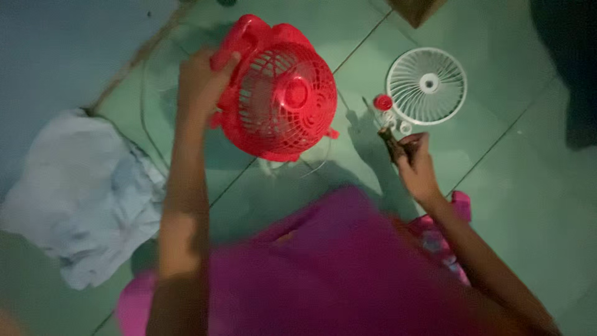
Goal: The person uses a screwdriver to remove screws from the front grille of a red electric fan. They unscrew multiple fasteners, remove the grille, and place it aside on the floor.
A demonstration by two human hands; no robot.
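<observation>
Fan teardown, mid-step by the look of it. Left hand (202, 81) clamped on the rim and handle of the red fan body (280, 93), holding it tilted up off the green tiled floor (528, 205), its grille turned to the camera. Right hand (415, 163) closed around a dark slim tool (390, 142), probably a screwdriver, tip down near the floor. Just beside the tool tip: red cap (383, 101) and a few small pale round parts (398, 123), blurred, can't tell what exactly. White fan grille (426, 86) lies flat on the floor, touching or just beside those parts, well apart from the red body. Crumpled pale cloth (84, 193) on the floor at left. Judgement: one grille is already off; next move calls for bringing the tool to the red body while the left hand steadies it, keeping loose small parts from rolling.
</observation>
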